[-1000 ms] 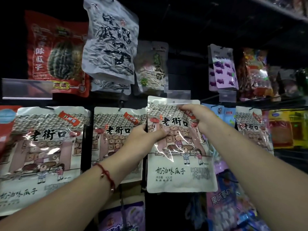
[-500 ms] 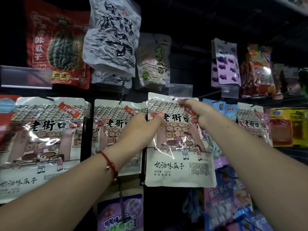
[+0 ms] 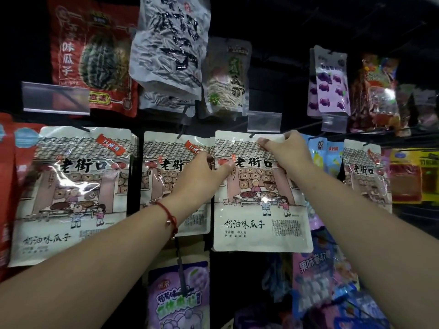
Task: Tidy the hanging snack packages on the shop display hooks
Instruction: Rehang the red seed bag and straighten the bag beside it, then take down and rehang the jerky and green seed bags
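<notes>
Both hands are gripping a white pack [image 3: 261,210] reading 老街口 and 奶油味瓜子, 400克; the left hand [image 3: 204,176] is pinching its left edge, the right hand [image 3: 287,150] its top right corner, beneath a hook [image 3: 251,134]; matching packs [image 3: 71,186] are hanging alongside.

Dim shop, glare on glossy packets [image 3: 71,191], dark surroundings, wide-angle edge distortion

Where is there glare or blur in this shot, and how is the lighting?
Head view: white glare streaks cross the left cream packet and dot the held cream packet; backdrop is dark; the lower purple packet is soft; edges bow from the wide lens.
</notes>
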